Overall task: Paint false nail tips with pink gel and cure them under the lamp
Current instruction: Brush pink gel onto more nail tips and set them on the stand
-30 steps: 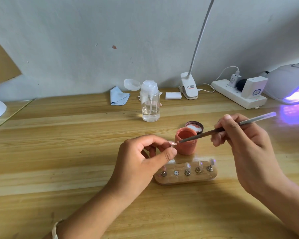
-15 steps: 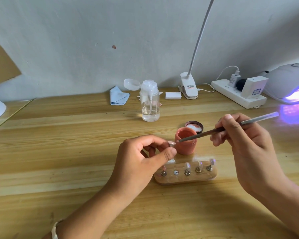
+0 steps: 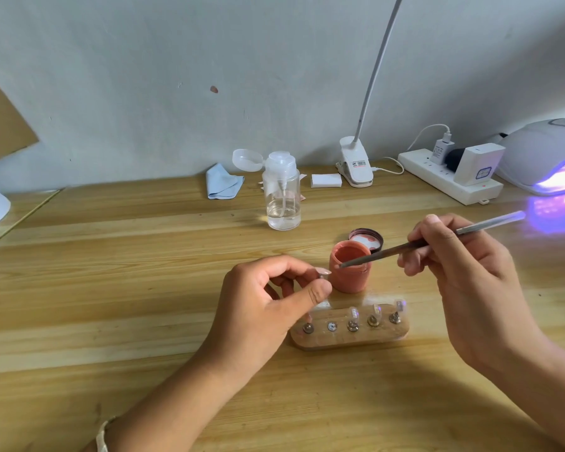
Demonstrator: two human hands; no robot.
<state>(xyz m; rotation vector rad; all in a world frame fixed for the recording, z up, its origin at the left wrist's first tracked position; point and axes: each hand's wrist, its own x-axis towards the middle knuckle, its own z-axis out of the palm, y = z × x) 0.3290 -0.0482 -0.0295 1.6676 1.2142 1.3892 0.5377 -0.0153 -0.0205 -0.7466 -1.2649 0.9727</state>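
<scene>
Brush has backed off a bit. Half a second ago its tip was practically on the nail tip, and now it sits over the mouth of the gel pot, just beside the nail but apart from it. My guess is that's a reload or a wipe on the rim between strokes, so the painting is still underway and nothing is ready to cure.

The left hand hasn't budged. It pinches the nail tip between thumb and forefinger, just left of the pot and above the wooden holder. The right hand holds the brush like a pen, fingers curled round the thin metal handle.

The nail tip is a small, pale, glossy sliver, and I can't tell how much pink is on it. The pot is a squat matte cylinder in a dusty coral pink, with its lid lying open behind it. The holder is a rounded wood bar with metal studs. Clear tips stand on the three right-hand ones, and the second stud from the left looks bare.

The cure lamp, a smooth white dome, glows violet at far right, well away from the hands.
</scene>
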